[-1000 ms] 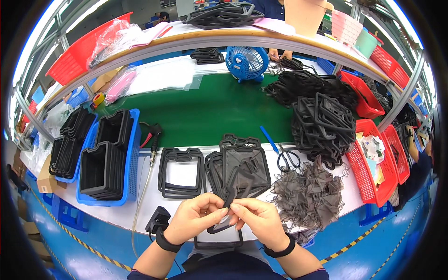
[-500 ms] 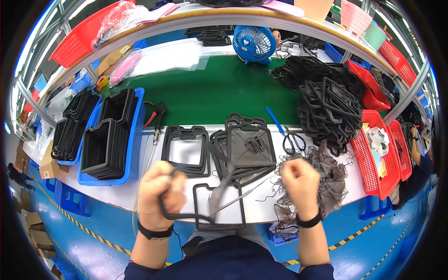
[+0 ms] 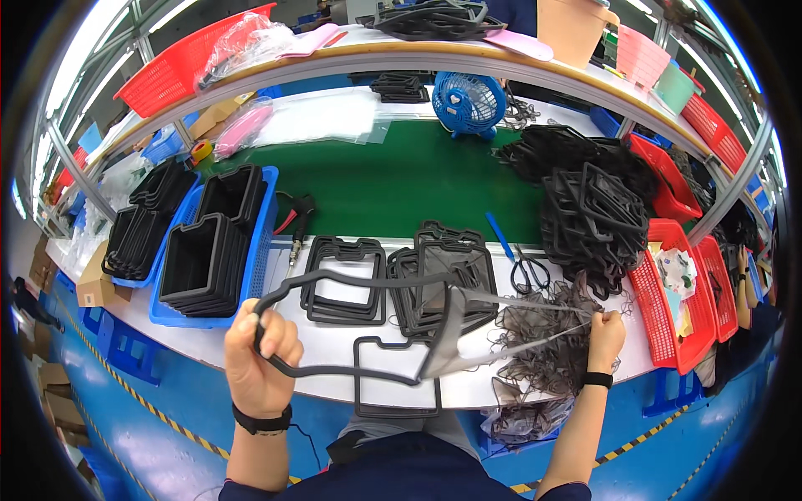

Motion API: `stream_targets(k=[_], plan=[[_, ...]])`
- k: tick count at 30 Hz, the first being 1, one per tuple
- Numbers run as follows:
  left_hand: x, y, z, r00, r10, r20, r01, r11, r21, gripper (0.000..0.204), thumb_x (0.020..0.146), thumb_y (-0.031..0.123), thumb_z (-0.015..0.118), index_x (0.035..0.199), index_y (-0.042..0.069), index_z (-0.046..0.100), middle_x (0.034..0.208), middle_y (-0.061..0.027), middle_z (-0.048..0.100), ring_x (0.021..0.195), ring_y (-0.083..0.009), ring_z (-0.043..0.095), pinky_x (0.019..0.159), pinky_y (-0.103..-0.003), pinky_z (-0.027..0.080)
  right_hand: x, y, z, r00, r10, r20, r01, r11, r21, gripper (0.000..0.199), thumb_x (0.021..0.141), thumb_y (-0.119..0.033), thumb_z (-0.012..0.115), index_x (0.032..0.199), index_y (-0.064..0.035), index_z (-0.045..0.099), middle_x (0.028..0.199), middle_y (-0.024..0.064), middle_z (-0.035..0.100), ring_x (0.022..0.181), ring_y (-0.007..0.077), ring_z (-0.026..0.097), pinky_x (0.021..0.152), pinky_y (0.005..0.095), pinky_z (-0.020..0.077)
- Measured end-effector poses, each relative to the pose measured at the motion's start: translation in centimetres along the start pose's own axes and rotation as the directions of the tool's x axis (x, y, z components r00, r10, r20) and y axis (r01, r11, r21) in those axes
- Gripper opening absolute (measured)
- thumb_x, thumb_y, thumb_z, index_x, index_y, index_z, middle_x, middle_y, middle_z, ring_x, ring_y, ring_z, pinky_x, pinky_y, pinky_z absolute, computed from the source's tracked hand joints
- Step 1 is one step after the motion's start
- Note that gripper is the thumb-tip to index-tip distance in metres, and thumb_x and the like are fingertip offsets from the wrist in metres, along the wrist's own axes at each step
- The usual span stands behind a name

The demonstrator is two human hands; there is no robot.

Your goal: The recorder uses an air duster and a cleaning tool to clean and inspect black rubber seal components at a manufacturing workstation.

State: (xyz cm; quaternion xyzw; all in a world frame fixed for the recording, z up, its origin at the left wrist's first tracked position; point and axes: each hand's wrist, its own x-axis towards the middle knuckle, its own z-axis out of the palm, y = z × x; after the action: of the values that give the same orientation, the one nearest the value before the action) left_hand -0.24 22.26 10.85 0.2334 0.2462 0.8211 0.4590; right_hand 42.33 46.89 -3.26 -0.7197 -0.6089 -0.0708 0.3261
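My left hand (image 3: 259, 359) is closed on one end of a black notched frame (image 3: 376, 282), raised over the front of the table. From the frame's far end, thin grey film (image 3: 447, 338) stretches in strips to my right hand (image 3: 607, 338), whose fingers pinch its end. Below the raised frame, another black frame (image 3: 357, 380) lies flat at the table's front edge. Beyond it are a stack of open frames (image 3: 309, 284) and a pile of frames with grey film across them (image 3: 478, 265). Crumpled film scraps (image 3: 543, 351) spread beside and under my right hand.
Blue baskets (image 3: 266, 225) with stacked black frames stand at left. Near the green mat (image 3: 376, 179) lie an air gun (image 3: 301, 221) and scissors (image 3: 530, 271). A heap of black frames (image 3: 593, 217) and red baskets (image 3: 681, 292) are at right, a blue fan (image 3: 469, 104) behind.
My right hand has moved right, drawing the film out taut. The held frame has come up and turned broadside, and my left hand has shifted slightly left. The camera view has tilted a little.
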Motion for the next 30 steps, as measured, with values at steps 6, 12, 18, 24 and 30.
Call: stream_targets(k=[6, 12, 18, 24, 30], plan=[[0.0, -2.9, 1.2, 0.905, -0.316, 0.284, 0.409, 0.829, -0.382, 0.023, 0.097, 0.027, 0.032, 0.092, 0.008, 0.045, 0.056, 0.0051, 0.042, 0.054, -0.0113, 0.048, 0.07, -0.045, 0.051, -2.9, -5.7, -2.5, 0.967, -0.001, 0.253, -0.189, 0.663, 0.725, 0.008, 0.083, -0.006, 0.056, 0.082, 0.0015, 0.059, 0.086, 0.0078, 0.065, 0.074, 0.0146, 0.06, 0.066, 0.0264, 0.0471], [1.9, -6.1, 0.7, 0.902, -0.197, 0.384, 0.334, 0.882, -0.332, 0.051, 0.102, 0.036, 0.022, 0.148, 0.032, 0.003, 0.114, -0.0207, 0.055, 0.044, -0.0086, 0.044, 0.043, -0.03, 0.055, -4.0, -11.4, -7.8, 0.675, -0.368, 0.639, -0.653, -0.702, 0.285, 0.015, 0.092, -0.016, 0.043, 0.088, -0.0063, 0.053, 0.063, -0.0004, 0.048, 0.057, 0.0116, 0.053, 0.073, 0.0364, 0.0494], [4.8, -3.3, -0.6, 0.987, 0.138, 0.087, -0.136, 0.99, -0.023, 0.051, 0.1, 0.039, 0.03, 0.147, 0.036, 0.011, 0.148, -0.0203, 0.021, 0.131, -0.0372, 0.036, 0.089, -0.061, 0.047, -7.8, -9.7, -13.5, 0.329, -0.479, 0.814, -0.875, 0.169, 0.453, 0.006, 0.091, -0.006, 0.048, 0.089, -0.001, 0.05, 0.06, 0.0023, 0.045, 0.044, 0.0049, 0.031, 0.039, 0.0209, 0.0248], [5.8, -0.4, -2.4, 0.946, 0.295, 0.133, -0.321, 0.907, 0.273, 0.048, 0.102, 0.034, 0.03, 0.147, 0.02, 0.019, 0.137, -0.0208, 0.039, 0.124, -0.0347, 0.044, 0.093, -0.053, 0.048, -6.9, -4.9, -15.7, 0.685, -0.168, 0.709, -0.714, 0.041, 0.699, 0.01, 0.09, -0.011, 0.049, 0.084, -0.0034, 0.049, 0.055, -0.0039, 0.037, 0.039, 0.0035, 0.027, 0.034, 0.0203, 0.0192], [3.9, 0.0, 0.1, 0.986, 0.142, -0.083, -0.116, 0.957, 0.267, 0.039, 0.102, 0.034, 0.031, 0.129, 0.007, 0.041, 0.077, -0.0046, 0.057, 0.067, -0.0145, 0.06, 0.073, -0.038, 0.057, -0.2, -3.1, -8.6, 0.852, -0.099, 0.514, -0.368, 0.585, 0.723, 0.019, 0.09, -0.013, 0.054, 0.103, 0.0, 0.054, 0.081, 0.0069, 0.057, 0.07, 0.0156, 0.054, 0.064, 0.0277, 0.0456]])
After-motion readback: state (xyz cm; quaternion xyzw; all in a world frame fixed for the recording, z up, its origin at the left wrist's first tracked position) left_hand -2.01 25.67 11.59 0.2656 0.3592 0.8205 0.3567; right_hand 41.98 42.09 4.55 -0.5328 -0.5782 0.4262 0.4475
